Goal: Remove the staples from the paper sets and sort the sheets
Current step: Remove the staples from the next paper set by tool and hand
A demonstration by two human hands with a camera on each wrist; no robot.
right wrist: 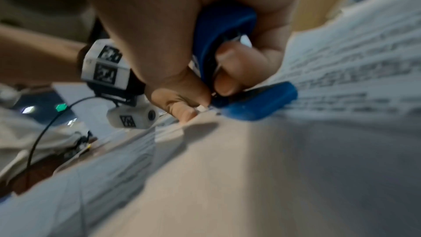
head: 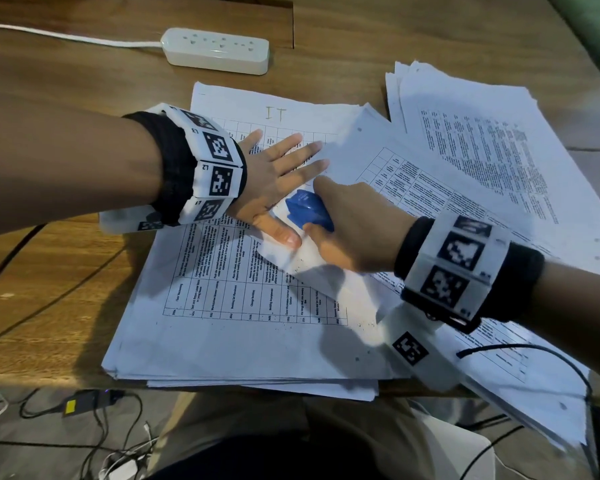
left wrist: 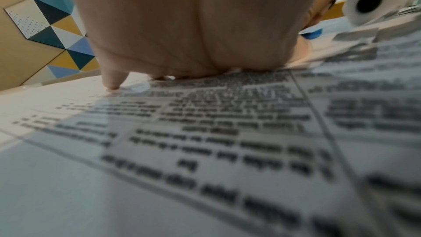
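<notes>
A thick stack of printed sheets [head: 222, 327] lies on the wooden table in front of me. My left hand [head: 278, 178] lies flat on it with fingers spread, pressing the paper [left wrist: 205, 132] down. A second paper set [head: 413, 188] lies angled across the stack, its corner between my hands. My right hand [head: 347, 223] grips a blue staple remover [head: 309, 211] at that corner, right beside my left thumb. In the right wrist view the fingers are curled round the blue staple remover [right wrist: 227, 30], whose lower part touches the sheet. No staple can be made out.
Another pile of printed sheets [head: 482, 140] lies at the back right. A white power strip [head: 217, 50] with its cable sits at the back of the table [head: 66, 98]. Cables and a black adapter [head: 87, 401] lie on the floor below the front edge.
</notes>
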